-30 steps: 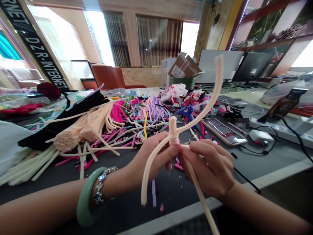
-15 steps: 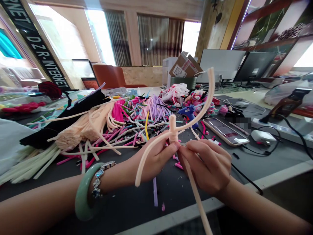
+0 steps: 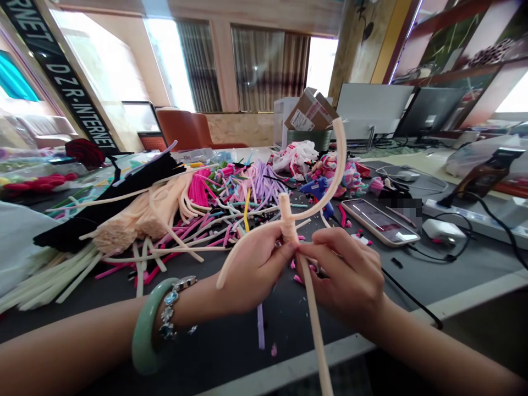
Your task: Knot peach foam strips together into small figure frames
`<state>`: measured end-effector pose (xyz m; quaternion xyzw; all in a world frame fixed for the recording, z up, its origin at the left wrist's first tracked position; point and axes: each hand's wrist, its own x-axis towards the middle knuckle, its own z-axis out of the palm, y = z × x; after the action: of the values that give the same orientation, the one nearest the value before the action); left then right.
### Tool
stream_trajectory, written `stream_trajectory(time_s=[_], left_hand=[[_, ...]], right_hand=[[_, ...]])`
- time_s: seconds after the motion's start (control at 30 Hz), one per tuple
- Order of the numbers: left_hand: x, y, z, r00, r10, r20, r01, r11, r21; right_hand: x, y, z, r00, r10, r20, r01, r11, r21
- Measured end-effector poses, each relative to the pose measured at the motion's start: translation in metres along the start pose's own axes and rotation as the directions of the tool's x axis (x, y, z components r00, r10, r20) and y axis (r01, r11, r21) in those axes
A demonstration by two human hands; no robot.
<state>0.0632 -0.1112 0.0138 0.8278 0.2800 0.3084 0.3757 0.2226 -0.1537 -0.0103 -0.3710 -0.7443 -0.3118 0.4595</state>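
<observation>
A peach fuzzy-stem figure point(image 3: 288, 220) stands upright between my hands, its wrapped core short and thick. One curved stem rises to the right, another droops left over my left hand point(image 3: 251, 269), and a long one hangs down toward the table edge. My left hand pinches the core's lower part between thumb and fingers. Beside it, the fingertips of my right hand point(image 3: 344, 269) are closed on the base, where the long stem point(image 3: 312, 308) comes out. The fingertips of both hands almost meet.
Bundles of peach stems point(image 3: 136, 220) and a black bundle point(image 3: 111, 192) lie left. Colourful stems point(image 3: 259, 184) are heaped behind my hands. A blue glue gun point(image 3: 317, 190), a phone point(image 3: 379, 221), a white charger point(image 3: 443, 231) and a power strip point(image 3: 474, 217) are on the right.
Both hands and the peach figure have shifted slightly left. The upper curved stem has swung left, and the long hanging stem has moved left and become steeper.
</observation>
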Motion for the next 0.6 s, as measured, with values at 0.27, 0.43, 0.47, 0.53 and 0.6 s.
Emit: stream_trajectory(time_s=[0.27,0.43,0.47,0.53,0.6], left_hand=[[-0.002,-0.002,0.000,1.000,-0.018,0.013,0.017,0.999,0.048],[-0.001,-0.003,0.000,1.000,0.006,0.025,-0.008,0.997,0.079],[-0.001,-0.003,0.000,1.000,0.013,0.026,-0.015,0.997,0.082],[-0.001,-0.003,0.000,0.999,0.016,0.030,-0.018,0.996,0.083],[-0.001,-0.003,0.000,0.999,0.013,0.040,-0.016,0.997,0.077]], right_hand=[[0.001,-0.003,-0.001,0.988,0.144,0.059,-0.152,0.975,0.163],[0.006,-0.003,-0.003,0.948,0.276,0.156,-0.309,0.915,0.258],[0.008,-0.003,-0.003,0.942,0.294,0.164,-0.329,0.906,0.265],[0.010,-0.002,-0.003,0.929,0.325,0.176,-0.364,0.887,0.285],[0.011,-0.001,-0.003,0.915,0.350,0.201,-0.398,0.863,0.311]])
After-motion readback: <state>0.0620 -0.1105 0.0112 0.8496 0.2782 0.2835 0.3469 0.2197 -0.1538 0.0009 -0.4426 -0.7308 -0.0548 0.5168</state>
